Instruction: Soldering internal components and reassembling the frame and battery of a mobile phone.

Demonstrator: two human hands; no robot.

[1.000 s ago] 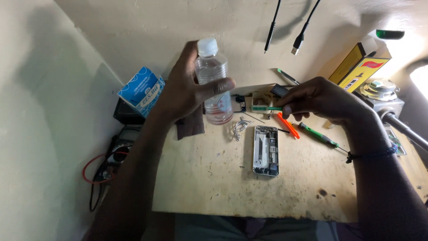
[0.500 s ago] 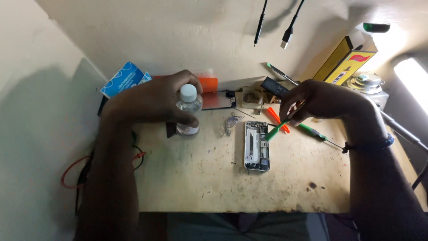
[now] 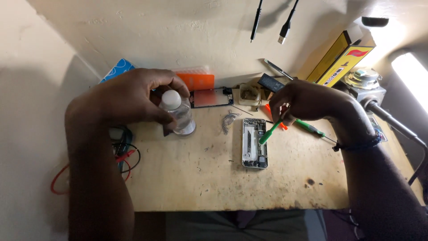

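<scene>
Here your left hand (image 3: 133, 96) wraps the clear bottle (image 3: 178, 114), standing upright on the bench (image 3: 187, 178) left of the opened phone (image 3: 254, 143). Your right hand (image 3: 303, 100) pinches a green tool (image 3: 269, 132), tip angled down into the phone's open frame, steady for fine work.

The left hand (image 3: 133, 96) grips a small clear plastic bottle (image 3: 178, 114) with a white cap, standing upright on the worn wooden worktop (image 3: 191, 178). The right hand (image 3: 303, 100) holds a green-handled screwdriver (image 3: 269, 132), its tip over an opened phone chassis (image 3: 254, 143) lying flat at the centre. A second green screwdriver (image 3: 310, 128) lies just right of the chassis. A detached phone screen (image 3: 209, 97) rests at the far edge, beside an orange tray (image 3: 196, 78). A yellow box (image 3: 341, 60) leans against the far wall.
</scene>
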